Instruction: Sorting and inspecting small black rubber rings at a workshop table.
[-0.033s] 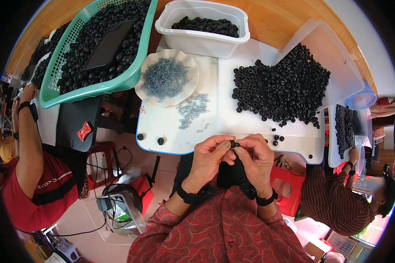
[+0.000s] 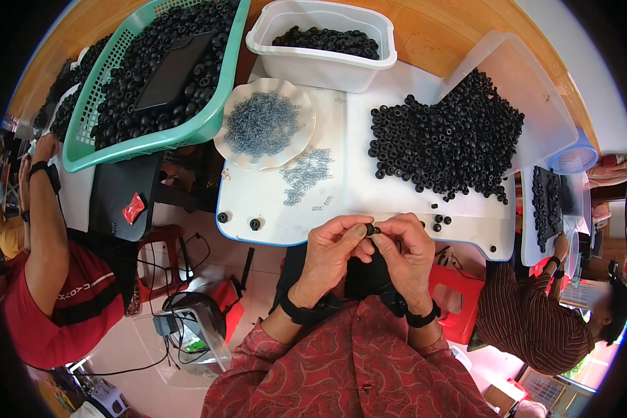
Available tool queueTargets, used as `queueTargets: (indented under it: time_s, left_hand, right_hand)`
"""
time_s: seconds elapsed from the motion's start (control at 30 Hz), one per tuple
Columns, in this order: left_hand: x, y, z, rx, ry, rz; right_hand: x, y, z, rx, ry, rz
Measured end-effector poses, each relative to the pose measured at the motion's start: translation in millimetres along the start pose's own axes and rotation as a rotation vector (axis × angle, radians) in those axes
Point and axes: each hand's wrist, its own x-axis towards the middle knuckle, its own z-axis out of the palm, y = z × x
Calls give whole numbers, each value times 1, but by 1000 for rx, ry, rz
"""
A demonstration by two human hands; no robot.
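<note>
Above my lap, at the table's front edge, my left hand [image 2: 329, 252] and my right hand [image 2: 408, 255] meet fingertip to fingertip. Both are closed in a pinch on one small round black part [image 2: 371, 230], mostly covered by thumbs and fingers. Its exact kind is too small to tell. Beyond my hands, a big heap of black ring-shaped parts [image 2: 446, 143] spreads over the white tabletop [image 2: 369, 198]. Tiny clear grey pieces [image 2: 306, 174] lie loose left of it, and more fill a scalloped cream plate [image 2: 304, 143]. A few black parts [image 2: 255, 223] stand near the front left edge.
A green basket [image 2: 216, 118] of black parts, with a dark phone [image 2: 174, 71] on top, stands at left. Behind are a white tub [image 2: 320, 70] and a tipped clear bin [image 2: 547, 104]. A red stool [image 2: 460, 317] is at right. Co-workers [image 2: 70, 306] sit on either side.
</note>
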Motion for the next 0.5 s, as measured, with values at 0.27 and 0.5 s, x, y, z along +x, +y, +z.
queueTargets:
  time_s: [0.27,0.5]
  left_hand:
    - [-5,4,8,214,59,39]
    - [-10,9,9,253,38,56]
  right_hand:
    - [0,-5,0,-17,-16,-11]
    - [1,-6,-1,-33,-48,-11]
